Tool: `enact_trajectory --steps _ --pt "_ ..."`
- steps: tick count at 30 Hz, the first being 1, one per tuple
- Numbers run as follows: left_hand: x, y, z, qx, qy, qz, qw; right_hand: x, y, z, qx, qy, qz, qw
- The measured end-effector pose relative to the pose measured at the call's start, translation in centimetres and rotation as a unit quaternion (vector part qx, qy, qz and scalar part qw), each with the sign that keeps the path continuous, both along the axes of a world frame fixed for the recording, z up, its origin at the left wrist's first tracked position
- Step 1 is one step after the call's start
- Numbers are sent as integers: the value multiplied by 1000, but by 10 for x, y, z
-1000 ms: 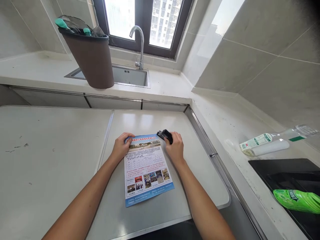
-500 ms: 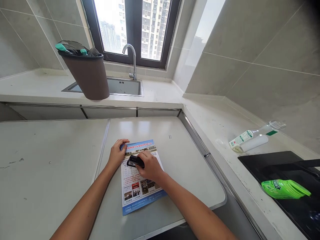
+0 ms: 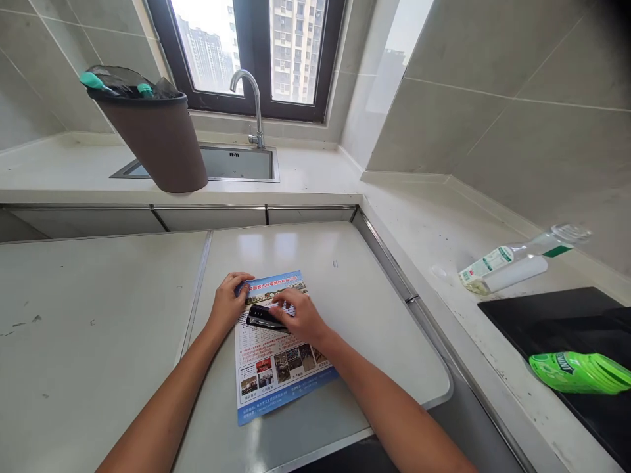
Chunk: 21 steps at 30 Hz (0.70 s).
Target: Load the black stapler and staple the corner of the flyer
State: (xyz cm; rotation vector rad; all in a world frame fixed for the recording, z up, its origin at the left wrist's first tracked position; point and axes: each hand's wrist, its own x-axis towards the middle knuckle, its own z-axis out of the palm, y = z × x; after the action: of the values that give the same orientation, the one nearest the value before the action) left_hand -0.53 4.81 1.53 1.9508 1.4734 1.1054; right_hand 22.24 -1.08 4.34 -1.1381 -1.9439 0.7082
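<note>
Head cam shows two bare hands over a printed flyer (image 3: pixel 276 355) lying on a pale tabletop (image 3: pixel 394 341), just in front of the person. Right hand (image 3: pixel 302 318) has thumb and fingers closed on the far end of a black stapler (image 3: pixel 261 316), whose free end points over at the left hand (image 3: pixel 229 303). Left is down on the flyer's upper left corner; can't tell if it's pinching the sheet or just pressing on it. Also can't tell if the stapler actually touches the paper, but it's definitely over the upper half, right between the two hands.

Tips for this bit, fwiw: press that corner flat with the left so the sheet can't skate around under the right. Hold the stapler well back, like here, so the nose is easy to see, and keep the left fingertips clear of it. Go light with the right, cos thin paper probably creases easily. Beyond the right hand there's a tiny staple-looking bit (image 3: pixel 335 264) on the tabletop, so I'd watch for that when sliding anything.
</note>
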Motion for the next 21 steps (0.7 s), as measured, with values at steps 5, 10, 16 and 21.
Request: enact_trajectory --steps 5,10,16,21 --pt "13 -5 0 23 139 8 990 47 24 -12 -1 -75 -261 962" --pt "14 -3 -2 1 198 42 979 61 32 -23 -40 -63 -273 959" --pt "7 1 -5 -16 141 6 990 52 28 -20 -85 47 -277 956" --pt "7 1 -4 -28 141 9 990 55 28 -18 -140 128 -260 947"
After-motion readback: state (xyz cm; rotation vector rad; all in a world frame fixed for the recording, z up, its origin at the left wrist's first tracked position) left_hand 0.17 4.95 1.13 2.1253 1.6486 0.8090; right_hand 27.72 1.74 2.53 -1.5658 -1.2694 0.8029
